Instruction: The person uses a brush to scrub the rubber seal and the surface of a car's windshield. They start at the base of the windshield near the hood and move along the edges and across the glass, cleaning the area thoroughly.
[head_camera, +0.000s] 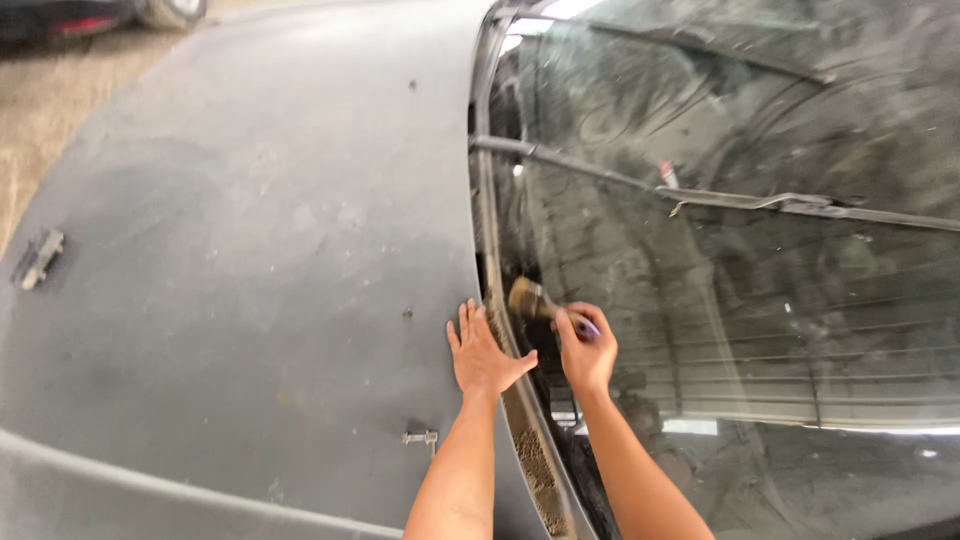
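Note:
My left hand (482, 354) lies flat, fingers spread, on the dusty grey car hood (260, 250) beside its rear edge. My right hand (586, 348) grips a paintbrush (537, 303) with a purple handle and tan bristles. The bristles point into the dirt-filled gap (520, 400) between the hood's edge and the dusty windshield (740, 290). Brown dirt lines that gap below my hands.
Two wiper arms (760, 200) lie across the glass. A small metal emblem (38, 258) sits at the hood's left end and a washer nozzle (421, 438) near my left forearm. Sandy ground and another car's wheel (175, 10) show at top left.

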